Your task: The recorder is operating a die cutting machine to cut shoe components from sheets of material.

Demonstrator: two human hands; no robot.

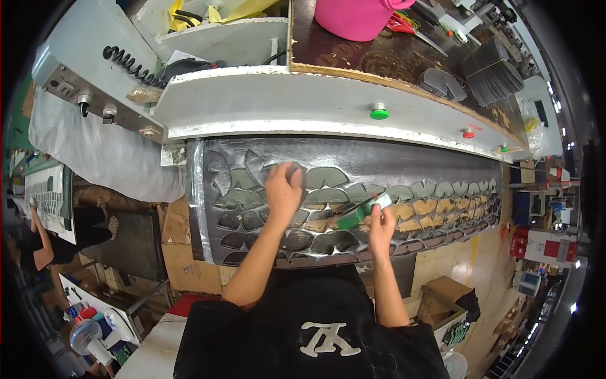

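Note:
A dark sheet (416,165) lies in front of me, cut into rows of fan-shaped pieces with gaps through which tan shows. Over its left part is my left hand (285,189), slightly blurred, with its fingers curled around what looks like a dark grey cut piece (295,170). To the right, my right hand (381,224) pinches a flat green piece (355,215) with a pale, shiny end, held tilted just above the cut rows. Whether the green thing is one layer or several, I cannot tell.
Behind the sheet runs a grey machine beam (265,104) with a green button (379,114). On the wooden shelf (353,60) above stand a pink container (353,18), red-handled scissors (410,28) and stacked grey pieces (495,79). A cardboard box (442,297) sits at lower right.

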